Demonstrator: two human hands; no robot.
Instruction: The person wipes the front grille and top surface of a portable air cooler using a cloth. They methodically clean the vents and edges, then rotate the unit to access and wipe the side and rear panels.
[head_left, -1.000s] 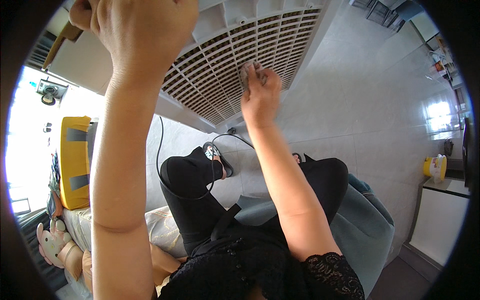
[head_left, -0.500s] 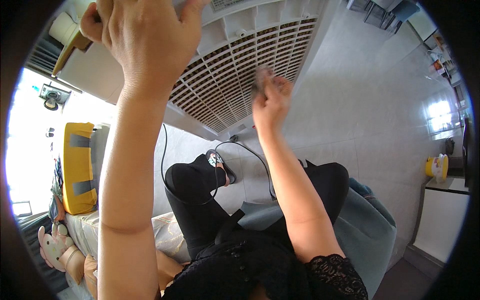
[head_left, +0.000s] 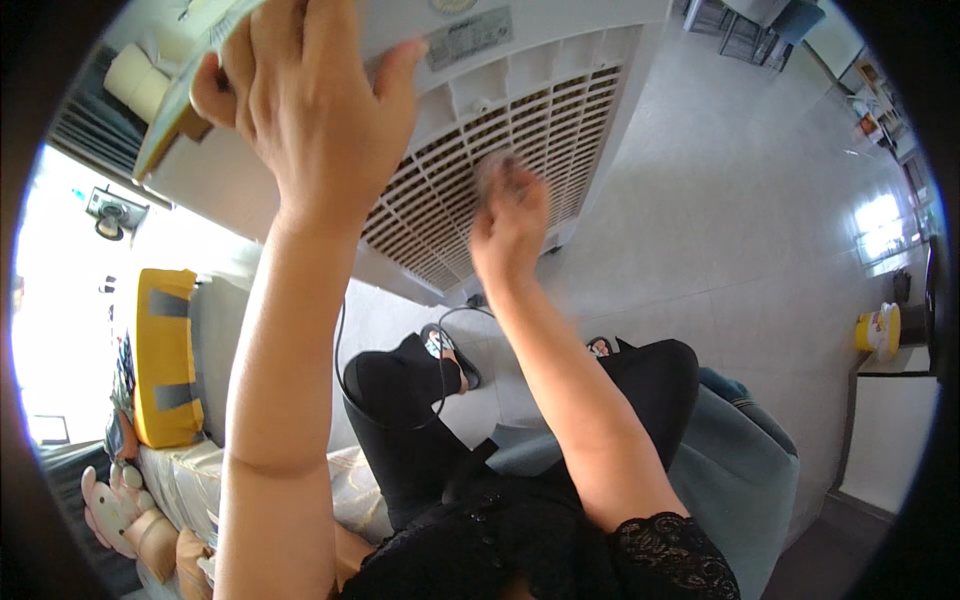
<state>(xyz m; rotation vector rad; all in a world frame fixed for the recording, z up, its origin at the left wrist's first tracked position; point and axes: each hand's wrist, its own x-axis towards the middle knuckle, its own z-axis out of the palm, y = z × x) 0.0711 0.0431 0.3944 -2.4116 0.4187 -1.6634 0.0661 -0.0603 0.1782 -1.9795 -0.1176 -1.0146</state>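
A white boxy appliance (head_left: 640,50) with a wide slatted grille (head_left: 570,135) stands in front of me. Over its top edge lies my left hand (head_left: 315,110), palm down, fingers stretched out and the thumb apart; the fingertips reach the picture's upper rim. My right hand (head_left: 510,225) is closed in front of the grille, round a small dark, greyish thing (head_left: 497,175). Motion blur hides what kind of thing that is, and whether it touches the slats. Brown material shows behind the grille bars.
A black power cord (head_left: 342,330) loops from the appliance's base past my left knee. Around me are a grey seat (head_left: 735,470), a yellow and grey cushioned piece (head_left: 165,350), a plush toy (head_left: 125,520) and a yellow bucket (head_left: 878,332). Grey tiled floor (head_left: 720,230) extends right.
My right hand has shifted left and slightly down across the grille with the dark thing. My left hand stays on the appliance's top, while the whole view has tilted slightly upward.
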